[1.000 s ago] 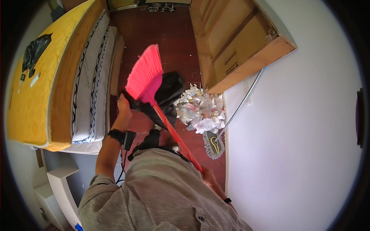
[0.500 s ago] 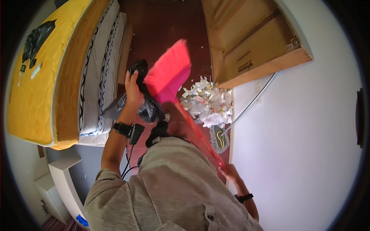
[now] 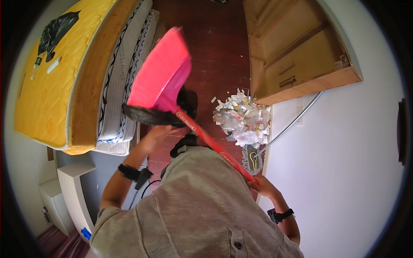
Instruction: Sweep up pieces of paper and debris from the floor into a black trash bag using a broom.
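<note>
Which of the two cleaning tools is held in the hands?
The pink broom, its red handle gripped by the right hand. The mop leans untouched against the white wall beside the litter pile.

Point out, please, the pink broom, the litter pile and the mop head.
pink broom [image 3: 161, 75], head view, on its bristles.
litter pile [image 3: 241, 120], head view, on its middle.
mop head [image 3: 253, 159], head view, on its fringe.

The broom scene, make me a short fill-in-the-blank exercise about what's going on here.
1. The broom has bristles coloured ____.
2. The red handle is gripped at its far end by the ____ hand.
3. The litter pile lies on the floor beside the open wooden ____.
4. The mattress standing at the person's left has a ____ cover.

Missing words: pink; right; door; yellow
</note>
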### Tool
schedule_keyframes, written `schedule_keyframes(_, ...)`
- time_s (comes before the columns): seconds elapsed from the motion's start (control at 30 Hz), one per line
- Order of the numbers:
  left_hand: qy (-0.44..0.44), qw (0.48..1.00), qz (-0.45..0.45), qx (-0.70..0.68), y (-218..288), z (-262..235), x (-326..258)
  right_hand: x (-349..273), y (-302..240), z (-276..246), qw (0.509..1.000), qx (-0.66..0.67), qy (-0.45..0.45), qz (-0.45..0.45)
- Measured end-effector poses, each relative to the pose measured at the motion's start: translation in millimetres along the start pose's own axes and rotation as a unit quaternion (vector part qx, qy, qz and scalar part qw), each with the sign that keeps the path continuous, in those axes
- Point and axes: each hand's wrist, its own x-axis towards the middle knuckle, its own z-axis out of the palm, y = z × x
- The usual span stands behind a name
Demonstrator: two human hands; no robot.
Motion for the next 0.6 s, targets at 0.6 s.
schedule_keyframes(0.6, -0.021, 0.873, -0.315, 0.370, -16.9, -38.7, -104.2, 6.5, -72.9, -91.7, 0.949, -0.275, -0.124, 0.096)
